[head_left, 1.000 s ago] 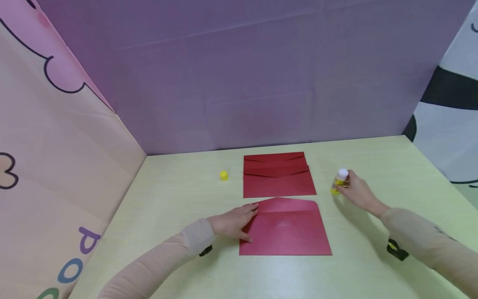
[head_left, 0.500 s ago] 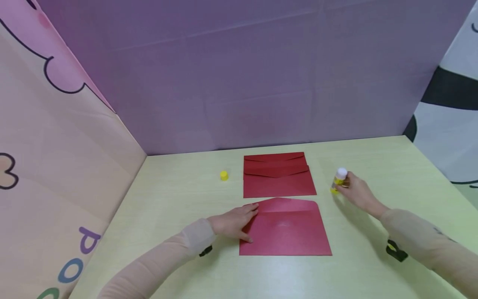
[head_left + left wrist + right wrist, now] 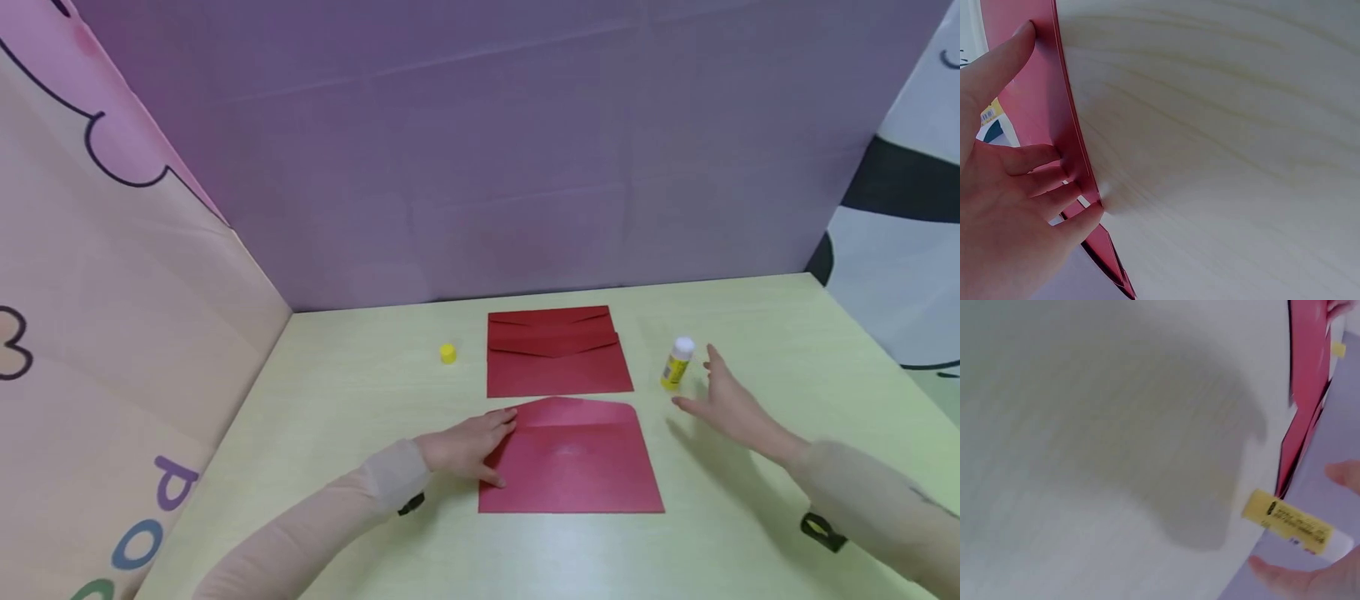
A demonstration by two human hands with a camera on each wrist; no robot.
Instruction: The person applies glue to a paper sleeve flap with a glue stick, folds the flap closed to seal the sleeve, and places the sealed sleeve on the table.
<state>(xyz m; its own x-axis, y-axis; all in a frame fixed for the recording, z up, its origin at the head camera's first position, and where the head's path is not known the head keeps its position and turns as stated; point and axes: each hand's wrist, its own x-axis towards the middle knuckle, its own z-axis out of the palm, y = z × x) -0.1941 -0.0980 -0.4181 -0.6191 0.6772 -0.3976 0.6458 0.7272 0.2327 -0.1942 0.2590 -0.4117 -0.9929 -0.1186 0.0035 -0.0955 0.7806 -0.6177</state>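
A red envelope point(image 3: 577, 467) lies on the table with its flap unfolded away from the person. My left hand point(image 3: 468, 446) rests on its left edge, fingers spread; the left wrist view shows the thumb and fingertips touching the red paper point(image 3: 1041, 94). On the right a yellow glue stick point(image 3: 677, 365) with a white top stands upright. My right hand point(image 3: 731, 408) is just beside it, thumb and fingers apart and not touching it in the head view. The right wrist view has the glue stick point(image 3: 1291, 524) between the spread thumb and fingers.
Two darker red envelopes point(image 3: 558, 367) overlap behind the front one, flaps folded down. A small yellow cap point(image 3: 447, 354) sits to their left. A purple cloth wall point(image 3: 450, 167) stands along the table's point(image 3: 360, 367) back edge, with printed panels at both sides.
My right hand has let go of the glue stick and drawn back slightly to the right, leaving it standing. My left hand has stayed on the envelope.
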